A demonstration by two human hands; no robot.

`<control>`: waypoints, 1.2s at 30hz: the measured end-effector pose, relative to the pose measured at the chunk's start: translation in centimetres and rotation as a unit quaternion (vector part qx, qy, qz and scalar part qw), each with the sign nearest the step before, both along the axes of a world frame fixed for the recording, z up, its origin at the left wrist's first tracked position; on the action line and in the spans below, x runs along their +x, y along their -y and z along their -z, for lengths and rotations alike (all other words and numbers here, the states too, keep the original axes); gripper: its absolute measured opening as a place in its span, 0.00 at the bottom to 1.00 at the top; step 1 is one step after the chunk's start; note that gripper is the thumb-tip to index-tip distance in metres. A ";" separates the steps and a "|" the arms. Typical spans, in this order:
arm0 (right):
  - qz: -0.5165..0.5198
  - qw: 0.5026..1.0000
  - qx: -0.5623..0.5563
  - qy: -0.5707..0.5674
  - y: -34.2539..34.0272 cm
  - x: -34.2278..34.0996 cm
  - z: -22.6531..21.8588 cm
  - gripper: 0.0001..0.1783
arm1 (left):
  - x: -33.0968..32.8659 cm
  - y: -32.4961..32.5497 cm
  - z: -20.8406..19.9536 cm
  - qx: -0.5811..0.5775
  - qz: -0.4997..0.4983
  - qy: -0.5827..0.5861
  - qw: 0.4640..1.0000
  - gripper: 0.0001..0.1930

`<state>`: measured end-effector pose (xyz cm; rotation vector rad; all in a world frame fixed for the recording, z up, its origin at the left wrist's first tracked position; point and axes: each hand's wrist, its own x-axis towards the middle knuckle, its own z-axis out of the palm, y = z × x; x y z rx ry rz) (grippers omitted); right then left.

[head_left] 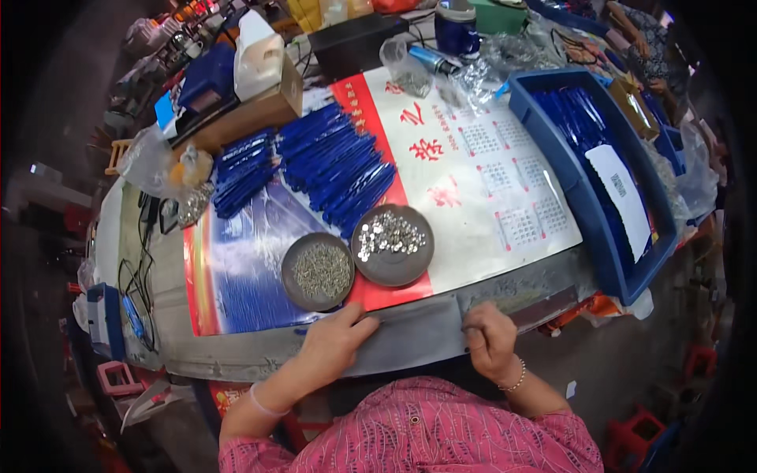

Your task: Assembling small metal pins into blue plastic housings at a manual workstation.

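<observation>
My left hand (337, 339) rests at the near edge of the table, just below a round dish of small metal pieces (322, 272). Its fingers are curled, and whatever they may hold is hidden. Across from it, my right hand (490, 339) is closed with the thumb against the bent fingers. I cannot make out anything in its grasp. Between the hands lies a smooth grey strip of the table edge (410, 335). A second round dish (394, 272) holds shiny flat silver pieces. Behind the dishes, dark blue slim pieces (331, 158) lie in a wide row.
A printed calendar sheet (489, 229) covers the tabletop. On the right, a blue plastic bin (611, 272) holds more blue pieces and a white paper. A cardboard box (260, 114), a black box (355, 43) and clear plastic bags (146, 164) stand around the back and left.
</observation>
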<state>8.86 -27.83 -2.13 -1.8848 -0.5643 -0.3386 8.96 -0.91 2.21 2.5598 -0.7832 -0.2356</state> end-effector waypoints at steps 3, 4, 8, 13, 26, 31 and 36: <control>-0.009 1.000 0.005 -0.003 -0.1 0.0 -0.1 0.08 | -0.9 -0.5 -0.3 0.011 -0.048 0.001 0.999 0.12; -0.017 1.000 0.011 -0.003 -0.2 0.0 0.0 0.09 | -1.0 -0.2 -0.4 0.003 -0.065 0.002 0.998 0.12; -0.023 1.000 0.009 0.003 -0.6 0.3 -0.4 0.10 | 0.9 4.3 -0.2 -0.046 -0.046 0.026 0.998 0.13; -0.009 1.000 0.002 -0.013 -0.3 0.1 -0.7 0.09 | 2.3 6.8 0.6 -0.054 0.013 0.050 0.997 0.13; -0.118 0.986 0.039 -0.110 -6.7 -1.1 -4.2 0.10 | -4.6 3.6 -0.8 -0.449 -0.163 -0.036 0.878 0.15; -0.106 0.992 0.045 -0.047 -8.7 -0.4 -4.9 0.09 | -6.7 4.0 -0.8 -0.575 -0.220 -0.172 0.769 0.17; -0.098 0.994 0.016 0.054 -9.7 -0.9 -4.1 0.05 | -7.8 4.3 0.2 -0.574 -0.217 -0.096 0.783 0.16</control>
